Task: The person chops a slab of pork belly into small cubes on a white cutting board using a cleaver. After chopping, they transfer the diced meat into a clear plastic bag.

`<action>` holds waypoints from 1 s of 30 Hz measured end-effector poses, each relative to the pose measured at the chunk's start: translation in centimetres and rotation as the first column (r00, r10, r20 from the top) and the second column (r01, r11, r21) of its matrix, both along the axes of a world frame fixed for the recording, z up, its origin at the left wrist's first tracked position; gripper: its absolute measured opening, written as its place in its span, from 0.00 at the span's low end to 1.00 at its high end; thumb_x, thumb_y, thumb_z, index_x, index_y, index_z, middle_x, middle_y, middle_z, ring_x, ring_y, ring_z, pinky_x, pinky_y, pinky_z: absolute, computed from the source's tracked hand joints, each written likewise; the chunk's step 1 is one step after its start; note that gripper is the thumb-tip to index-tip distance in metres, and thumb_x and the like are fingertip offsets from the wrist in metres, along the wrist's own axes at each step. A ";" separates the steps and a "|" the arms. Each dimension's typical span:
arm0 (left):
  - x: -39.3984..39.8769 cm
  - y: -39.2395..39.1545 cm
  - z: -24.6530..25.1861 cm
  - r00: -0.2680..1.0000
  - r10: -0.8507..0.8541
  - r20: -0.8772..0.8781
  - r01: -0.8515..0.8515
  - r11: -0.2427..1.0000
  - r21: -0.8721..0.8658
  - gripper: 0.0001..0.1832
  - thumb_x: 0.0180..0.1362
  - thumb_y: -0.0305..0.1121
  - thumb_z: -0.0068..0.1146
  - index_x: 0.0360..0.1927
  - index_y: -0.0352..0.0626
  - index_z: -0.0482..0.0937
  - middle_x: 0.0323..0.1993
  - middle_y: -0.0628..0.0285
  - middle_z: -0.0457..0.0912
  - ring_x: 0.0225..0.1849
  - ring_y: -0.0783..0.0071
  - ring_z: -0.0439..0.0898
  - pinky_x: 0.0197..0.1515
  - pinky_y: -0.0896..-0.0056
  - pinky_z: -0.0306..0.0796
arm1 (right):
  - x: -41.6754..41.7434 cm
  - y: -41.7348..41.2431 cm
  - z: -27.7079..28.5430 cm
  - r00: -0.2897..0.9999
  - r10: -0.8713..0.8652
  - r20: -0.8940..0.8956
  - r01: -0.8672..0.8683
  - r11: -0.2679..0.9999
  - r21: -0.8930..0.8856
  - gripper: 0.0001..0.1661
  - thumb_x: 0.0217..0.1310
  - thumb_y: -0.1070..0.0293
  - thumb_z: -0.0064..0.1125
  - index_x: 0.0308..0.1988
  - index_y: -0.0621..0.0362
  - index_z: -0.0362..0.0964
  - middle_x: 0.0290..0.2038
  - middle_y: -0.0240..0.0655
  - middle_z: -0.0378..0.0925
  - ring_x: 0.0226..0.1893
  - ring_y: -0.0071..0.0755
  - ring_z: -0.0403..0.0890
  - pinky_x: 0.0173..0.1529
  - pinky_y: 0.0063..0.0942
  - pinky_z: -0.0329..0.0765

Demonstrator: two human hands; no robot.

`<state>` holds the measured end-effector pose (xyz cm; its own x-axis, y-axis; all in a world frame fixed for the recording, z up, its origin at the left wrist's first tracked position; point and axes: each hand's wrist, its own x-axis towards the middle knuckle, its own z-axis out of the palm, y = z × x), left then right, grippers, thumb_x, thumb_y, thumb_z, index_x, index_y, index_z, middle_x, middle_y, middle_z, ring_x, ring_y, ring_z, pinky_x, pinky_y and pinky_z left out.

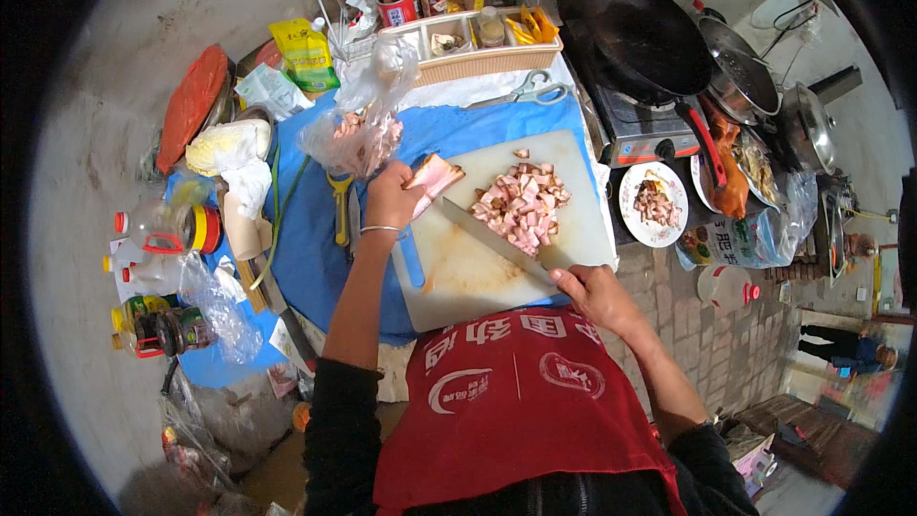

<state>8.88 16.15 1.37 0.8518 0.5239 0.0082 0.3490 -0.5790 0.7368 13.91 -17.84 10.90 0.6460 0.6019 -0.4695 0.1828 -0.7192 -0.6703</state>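
My left hand (390, 199) grips a slab of pink meat with a browned edge (435, 183) at the upper left of the white cutting board (458, 301). In my right hand (598, 294) is the handle of a kitchen knife. Its long blade (494, 235) slants up and left over the board, its tip close to the slab. A heap of diced meat (521, 204) lies on the board just beyond the blade. Past my left hand, a clear plastic bag (365, 136) holds more pieces of meat.
Scissors (526, 92) lie behind the board; a yellow-handled peeler (341, 208) is left of it. To the right, a black wok (641, 36) sits on a gas stove (645, 130), near a plate of diced food (653, 204). Bottles (168, 228) and Chinese cabbage (228, 145) crowd the left.
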 end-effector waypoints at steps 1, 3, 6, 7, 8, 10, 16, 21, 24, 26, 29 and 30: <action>-0.5 0.0 0.2 0.997 0.033 0.066 -0.032 0.999 -0.025 0.13 0.41 0.32 0.63 0.27 0.39 0.73 0.22 0.54 0.75 0.25 0.61 0.76 0.30 0.64 0.69 | 0.1 0.0 -0.1 1.000 -0.001 0.007 0.001 1.000 -0.008 0.34 0.64 0.43 0.46 0.30 0.68 0.77 0.23 0.58 0.75 0.26 0.59 0.78 0.36 0.45 0.74; -1.7 -0.2 1.1 0.985 0.080 0.151 -0.079 0.997 -0.010 0.12 0.42 0.30 0.62 0.26 0.38 0.70 0.20 0.55 0.73 0.22 0.63 0.74 0.29 0.67 0.68 | 0.3 0.1 -0.1 1.000 -0.014 0.017 0.014 1.000 -0.010 0.34 0.64 0.43 0.46 0.30 0.69 0.76 0.22 0.58 0.75 0.26 0.60 0.78 0.35 0.45 0.73; -4.5 -1.2 4.8 0.977 0.178 0.120 -0.183 0.983 0.030 0.12 0.45 0.29 0.62 0.26 0.38 0.68 0.20 0.57 0.71 0.22 0.67 0.72 0.28 0.69 0.67 | 0.5 0.3 -0.1 0.999 -0.022 0.042 0.020 0.999 0.027 0.35 0.64 0.44 0.46 0.29 0.70 0.76 0.21 0.59 0.74 0.25 0.61 0.77 0.34 0.45 0.73; -5.4 -1.4 5.1 0.977 0.194 0.094 -0.194 0.981 -0.011 0.12 0.45 0.29 0.62 0.26 0.38 0.68 0.20 0.57 0.71 0.22 0.68 0.72 0.28 0.69 0.67 | 0.6 0.2 -0.4 0.998 -0.017 0.064 0.014 0.999 0.045 0.35 0.64 0.44 0.46 0.29 0.71 0.76 0.21 0.59 0.73 0.24 0.61 0.76 0.33 0.45 0.73; -6.4 -1.4 5.1 0.976 0.208 0.067 -0.204 0.978 -0.052 0.12 0.45 0.29 0.62 0.26 0.38 0.68 0.20 0.57 0.71 0.22 0.69 0.71 0.27 0.70 0.67 | 0.7 0.2 -0.7 0.996 -0.013 0.085 0.008 0.998 0.063 0.35 0.64 0.44 0.47 0.29 0.71 0.75 0.20 0.59 0.73 0.23 0.60 0.76 0.33 0.44 0.73; -8.0 -2.2 5.8 0.977 0.214 0.027 -0.210 0.973 -0.093 0.12 0.47 0.29 0.62 0.27 0.38 0.68 0.20 0.61 0.70 0.23 0.76 0.69 0.27 0.72 0.66 | 1.0 0.3 -0.5 0.999 -0.031 0.032 0.030 0.999 0.034 0.35 0.64 0.44 0.47 0.28 0.72 0.75 0.19 0.57 0.72 0.21 0.56 0.75 0.32 0.44 0.72; -8.5 -8.2 6.1 0.999 0.033 -0.039 -0.048 0.862 -0.504 0.12 0.48 0.31 0.64 0.29 0.38 0.71 0.23 0.65 0.72 0.25 0.80 0.70 0.28 0.74 0.66 | 1.6 0.3 -0.8 0.994 -0.056 -0.097 0.057 0.998 0.003 0.36 0.66 0.45 0.45 0.24 0.71 0.73 0.13 0.46 0.68 0.16 0.39 0.70 0.27 0.39 0.71; -8.8 -12.5 1.8 0.993 0.112 0.047 -0.092 0.949 -0.300 0.13 0.45 0.28 0.64 0.34 0.38 0.73 0.30 0.55 0.76 0.33 0.65 0.77 0.36 0.66 0.71 | 1.9 0.2 -1.1 0.993 -0.027 -0.113 0.032 0.999 0.039 0.36 0.66 0.45 0.45 0.22 0.70 0.71 0.11 0.39 0.66 0.14 0.32 0.68 0.24 0.35 0.69; -10.3 -12.3 1.6 0.956 0.087 0.280 -0.115 0.990 0.086 0.13 0.44 0.23 0.62 0.36 0.39 0.74 0.39 0.54 0.75 0.39 0.65 0.77 0.37 0.67 0.72 | 1.5 0.1 -1.1 0.991 -0.046 -0.128 0.051 0.998 0.037 0.35 0.66 0.45 0.45 0.22 0.70 0.71 0.11 0.38 0.66 0.14 0.30 0.68 0.23 0.34 0.68; -11.5 -11.3 2.7 0.945 0.268 0.187 -0.265 0.963 -0.039 0.13 0.45 0.23 0.62 0.36 0.40 0.75 0.38 0.56 0.75 0.38 0.66 0.77 0.36 0.69 0.72 | 1.4 -0.2 -1.9 0.992 -0.044 -0.118 0.051 0.997 0.053 0.35 0.66 0.45 0.44 0.23 0.70 0.71 0.11 0.37 0.66 0.14 0.28 0.68 0.23 0.33 0.68; -14.0 -9.4 2.7 0.902 0.397 0.168 -0.385 0.917 -0.102 0.13 0.47 0.22 0.60 0.38 0.40 0.78 0.37 0.59 0.76 0.35 0.70 0.76 0.35 0.72 0.71 | 1.2 -0.1 -1.6 0.983 -0.083 -0.162 0.089 0.996 0.026 0.34 0.66 0.46 0.45 0.23 0.69 0.71 0.11 0.37 0.66 0.15 0.28 0.68 0.22 0.32 0.67; -14.6 -9.0 3.1 0.901 0.409 0.142 -0.397 0.912 -0.105 0.12 0.47 0.22 0.60 0.38 0.40 0.78 0.37 0.59 0.76 0.34 0.70 0.76 0.35 0.73 0.71 | 1.1 -0.2 -2.1 0.989 -0.070 -0.129 0.079 0.995 0.068 0.33 0.67 0.47 0.45 0.24 0.69 0.71 0.11 0.34 0.66 0.14 0.26 0.67 0.20 0.30 0.65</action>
<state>-5.68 7.13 4.50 0.5581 0.8265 0.0743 0.4175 -0.3570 0.8356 15.04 -18.04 8.81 0.6284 0.5900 -0.5070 0.0409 -0.6759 -0.7358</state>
